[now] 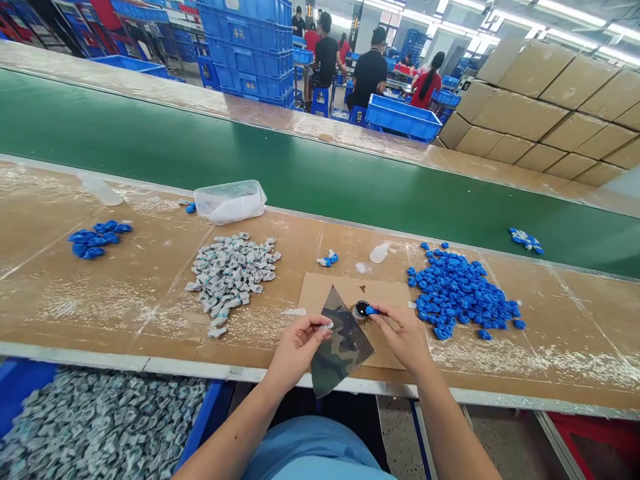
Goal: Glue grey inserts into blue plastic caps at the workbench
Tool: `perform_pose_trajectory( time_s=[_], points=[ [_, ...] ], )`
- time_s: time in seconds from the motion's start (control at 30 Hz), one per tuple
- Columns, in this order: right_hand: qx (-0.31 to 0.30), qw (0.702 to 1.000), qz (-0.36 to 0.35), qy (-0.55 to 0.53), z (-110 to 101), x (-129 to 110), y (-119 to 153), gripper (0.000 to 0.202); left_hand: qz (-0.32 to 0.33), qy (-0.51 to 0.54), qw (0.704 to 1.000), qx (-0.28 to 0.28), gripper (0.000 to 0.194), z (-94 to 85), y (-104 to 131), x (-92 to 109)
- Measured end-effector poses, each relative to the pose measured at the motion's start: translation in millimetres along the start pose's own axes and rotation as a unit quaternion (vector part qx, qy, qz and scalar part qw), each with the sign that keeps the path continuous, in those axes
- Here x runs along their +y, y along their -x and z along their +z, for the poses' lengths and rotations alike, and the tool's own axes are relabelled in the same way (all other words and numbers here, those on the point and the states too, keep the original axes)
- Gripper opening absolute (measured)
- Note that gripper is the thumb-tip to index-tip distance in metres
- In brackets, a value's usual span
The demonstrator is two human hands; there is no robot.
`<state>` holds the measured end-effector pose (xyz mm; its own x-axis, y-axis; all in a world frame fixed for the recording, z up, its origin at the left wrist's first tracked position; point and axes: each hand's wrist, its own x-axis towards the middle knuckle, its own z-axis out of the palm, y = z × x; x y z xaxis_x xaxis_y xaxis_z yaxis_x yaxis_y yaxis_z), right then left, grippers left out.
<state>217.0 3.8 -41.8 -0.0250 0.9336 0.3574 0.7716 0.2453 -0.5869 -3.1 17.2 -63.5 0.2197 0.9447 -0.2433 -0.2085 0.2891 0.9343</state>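
My left hand (300, 343) pinches a small pale grey plastic piece (327, 325) between thumb and fingertips, over the left edge of a camouflage cloth (345, 347). Closed round a small blue piece (371, 310), my right hand (403, 333) holds it at the rim of a small round pot of dark liquid (361, 309). The pot stands on a flat cardboard sheet (385, 293), beside the cloth. To the left is a heap of grey pieces (235, 270); on the right lies a larger heap of blue pieces (457, 290).
A clear plastic tub (231, 203) stands by the green conveyor belt (300, 167). A blue bin (207, 413) full of grey pieces sits below the table's front edge at left. Across the belt are stacked blue crates (247, 53), cardboard boxes (550, 100) and several seated people.
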Motion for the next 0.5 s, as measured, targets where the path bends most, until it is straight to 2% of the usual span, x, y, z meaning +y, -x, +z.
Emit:
perform_pose_trajectory(
  time_s=[0.27, 0.37, 0.5],
  points=[
    [-0.014, 1.000, 0.016, -0.013, -6, -2, 1, 0.018, 0.010, -0.002, 1.000, -0.006, 0.030, 4.9, -1, -5],
    [-0.006, 0.998, 0.044, -0.050, -7, -5, 6, 0.018, 0.009, -0.003, 1.000, -0.018, 0.031, 8.1, -2, -7],
    [-0.012, 0.990, 0.061, -0.126, -1, -21, 15, 0.017, 0.008, 0.007, 0.999, -0.040, 0.034, 14.9, -1, -9]
  ],
)
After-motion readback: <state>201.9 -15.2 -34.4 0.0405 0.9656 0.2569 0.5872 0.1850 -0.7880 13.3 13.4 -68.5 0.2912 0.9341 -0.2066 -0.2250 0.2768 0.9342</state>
